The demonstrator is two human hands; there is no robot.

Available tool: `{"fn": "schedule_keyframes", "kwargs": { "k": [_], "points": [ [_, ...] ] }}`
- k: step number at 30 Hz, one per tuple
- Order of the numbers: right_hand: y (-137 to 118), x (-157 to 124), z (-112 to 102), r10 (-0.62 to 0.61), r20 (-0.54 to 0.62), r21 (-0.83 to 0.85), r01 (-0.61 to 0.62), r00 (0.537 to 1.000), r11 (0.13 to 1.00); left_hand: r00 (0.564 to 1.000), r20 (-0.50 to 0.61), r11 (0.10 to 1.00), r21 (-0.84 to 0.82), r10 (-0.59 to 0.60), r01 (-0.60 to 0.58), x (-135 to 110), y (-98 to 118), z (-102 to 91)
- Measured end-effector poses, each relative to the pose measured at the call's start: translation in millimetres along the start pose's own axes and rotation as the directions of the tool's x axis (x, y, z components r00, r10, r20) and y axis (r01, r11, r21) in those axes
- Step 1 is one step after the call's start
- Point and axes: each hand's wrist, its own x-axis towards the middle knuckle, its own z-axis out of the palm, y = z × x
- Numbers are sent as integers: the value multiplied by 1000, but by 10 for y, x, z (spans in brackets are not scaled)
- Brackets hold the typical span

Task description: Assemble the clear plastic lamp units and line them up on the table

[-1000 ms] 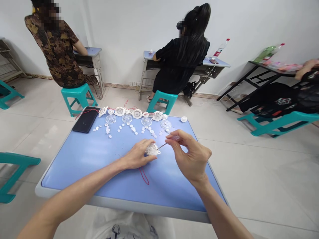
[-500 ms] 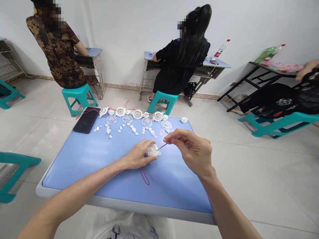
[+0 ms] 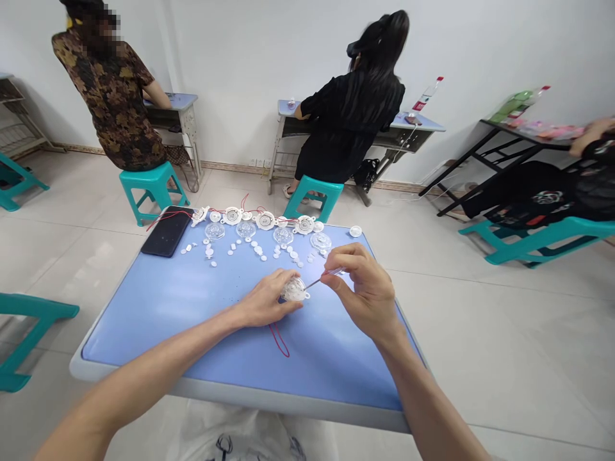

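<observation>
While your left hand (image 3: 264, 299) cups a clear plastic shell (image 3: 294, 289), your right hand (image 3: 365, 291) pinches a thin pin (image 3: 319, 280) touching it; red thread (image 3: 279, 340) lies on the desk (image 3: 144, 326).

Blue table (image 3: 144, 333) — black phone (image 3: 166, 231); clear domes (image 3: 214, 231); small white pieces (image 3: 258, 250); red thread (image 3: 279, 339).
</observation>
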Motion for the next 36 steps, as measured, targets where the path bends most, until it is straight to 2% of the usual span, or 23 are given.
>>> {"fn": "schedule_keyframes", "kwargs": {
  "k": [6,11,15,24,32,36],
  "points": [
    [-93,-32,85,14,-153,-155,-38,988,987,1000,-8,1000,-5,11,-11,-4,-18,16],
    [-114,-67,144,26,-241,-150,-63,970,987,1000,-8,1000,-12,21,-22,-12,-29,20],
    [-124,-81,163,25,-260,-148,-65,965,987,1000,-3,1000,-11,9,-9,-12,-9,4],
    [-141,-86,119,113,-184,-53,-125,976,991,1000,15,1000,-19,-4,4,-9,24,-14],
    [-63,-75,27,142,-5,111,-141,990,984,1000,16,1000,-14,1,-1,-8,7,0],
    [-51,-87,34,166,36,133,-169,985,977,1000,5,1000,-18,23,-23,-9,-14,12]
  ]
}}
